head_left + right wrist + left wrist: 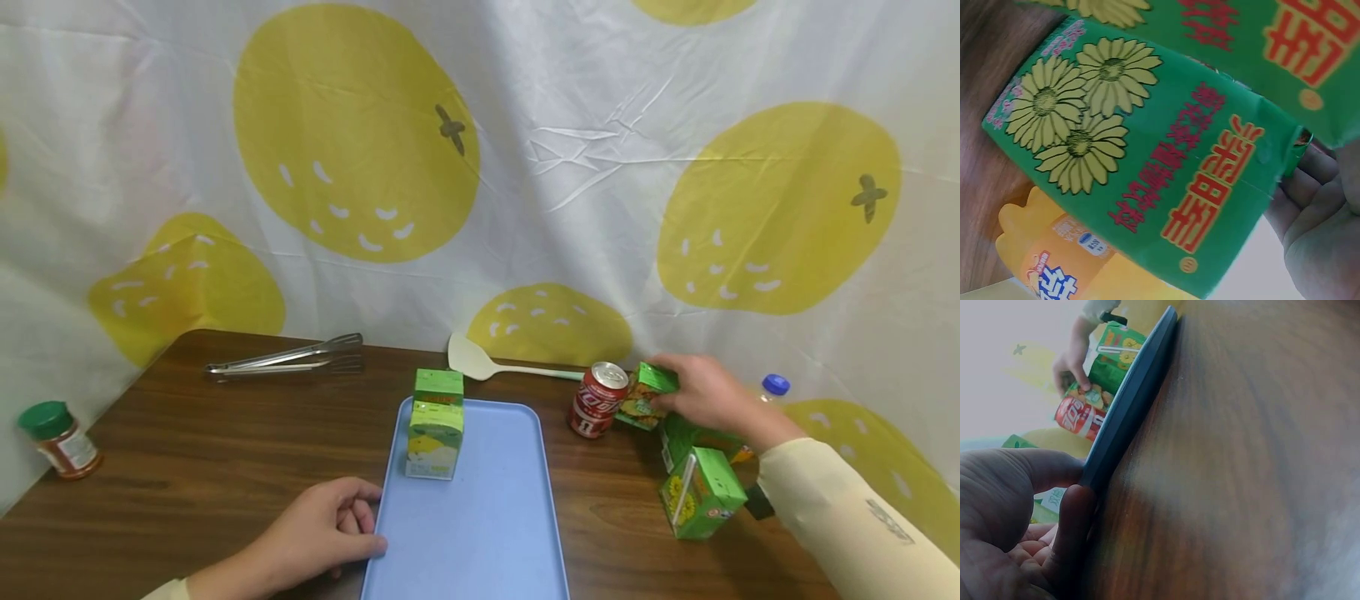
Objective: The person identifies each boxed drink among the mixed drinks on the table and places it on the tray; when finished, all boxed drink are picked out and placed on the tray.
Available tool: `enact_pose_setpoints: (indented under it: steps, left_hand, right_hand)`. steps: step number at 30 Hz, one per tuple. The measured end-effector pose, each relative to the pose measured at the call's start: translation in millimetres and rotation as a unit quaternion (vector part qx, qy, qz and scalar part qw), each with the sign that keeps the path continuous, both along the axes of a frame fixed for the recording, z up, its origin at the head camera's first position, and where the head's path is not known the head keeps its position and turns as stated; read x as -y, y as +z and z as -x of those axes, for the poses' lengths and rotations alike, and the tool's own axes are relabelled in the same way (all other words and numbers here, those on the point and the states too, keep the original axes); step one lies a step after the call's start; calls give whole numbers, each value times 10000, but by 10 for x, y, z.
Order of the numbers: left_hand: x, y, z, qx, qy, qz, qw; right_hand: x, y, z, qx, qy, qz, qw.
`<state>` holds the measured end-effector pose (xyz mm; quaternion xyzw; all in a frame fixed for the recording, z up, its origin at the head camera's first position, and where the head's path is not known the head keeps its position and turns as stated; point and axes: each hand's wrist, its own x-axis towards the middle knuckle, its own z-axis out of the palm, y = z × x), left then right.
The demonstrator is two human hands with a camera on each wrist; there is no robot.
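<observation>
My left hand [318, 533] pinches the left rim of a blue tray [495, 517] between thumb and finger; the left wrist view shows the tray edge [1132, 403] from the side. On the tray stand a pear-pictured drink carton [433, 446] and another green carton [438, 383] behind it. Over on the right, my right hand [708, 396] grips a green drink carton [641, 400] by its upper part, right beside a red soda can [596, 400]. Chrysanthemum-pictured cartons [1129, 150] fill the right wrist view and partly cover the right hand [1319, 212].
Nearer me on the right stands a green carton with a straw [701, 493], with another carton and a blue-capped bottle [775, 385] behind. A spatula [487, 362] and metal tongs [285, 360] lie along the back. A green-lidded spice jar [62, 440] is far left.
</observation>
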<state>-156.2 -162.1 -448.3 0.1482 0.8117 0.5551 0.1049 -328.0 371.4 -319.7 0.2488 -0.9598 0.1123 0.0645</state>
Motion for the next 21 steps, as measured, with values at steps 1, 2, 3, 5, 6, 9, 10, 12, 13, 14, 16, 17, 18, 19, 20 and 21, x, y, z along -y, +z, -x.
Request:
enact_pose_setpoints:
  steps: [1,2,3,5,6,9,10,12,13,14,16,17,18,19,20,21]
  left_hand:
    - [-1,2,-1,2,-3,-1,10000]
    - [-2,3,-2,1,-2,-3,10000]
    - [-2,3,-3,1,0,-4,10000]
    - [-2,1,-2,-10,-1,-5,10000]
    - [-2,-1,-1,-13,1,-8,10000]
    - [0,-12,3,-22,-2,-9,10000]
    - [1,-15,5,-26,-4,-2,10000]
    - [1,-19,8,-25,-8,9,10000]
    - [3,-21,8,-21,-5,15,10000]
    - [5,-22,7,-16,-3,19,10000]
    - [6,-22,6,-16,4,23,10000]
    - [7,-22,5,-15,7,18,10000]
    - [6,-21,4,-22,10,20,10000]
    - [6,-20,4,-29,11,19,10000]
    - [5,-19,3,-33,10,14,10000]
    - [4,-18,3,-37,9,8,10000]
  right_hand:
    - [-4,16,-12,18,-32,54,10000]
    - [-5,35,-26,35,-68,102,9999]
    - [-8,55,-39,64,-103,144,9998]
    - [-6,99,-64,75,-171,212,9996]
    - [-3,125,-81,72,-216,231,9995]
    - [9,205,-138,45,-363,228,9991]
    - [14,233,-162,23,-417,213,9989]
    - [19,281,-216,7,-514,193,9985]
    - [24,304,-238,-21,-544,176,9984]
    - [28,324,-263,-52,-571,164,9982]
    - [38,351,-312,-154,-596,169,9980]
    - [41,364,-339,-204,-599,174,9978]
    - [43,379,-368,-279,-595,174,9977]
    - [48,393,-401,-359,-601,172,9974]
    - [58,407,-438,-462,-591,177,9970]
    - [66,422,-471,-565,-562,186,9966]
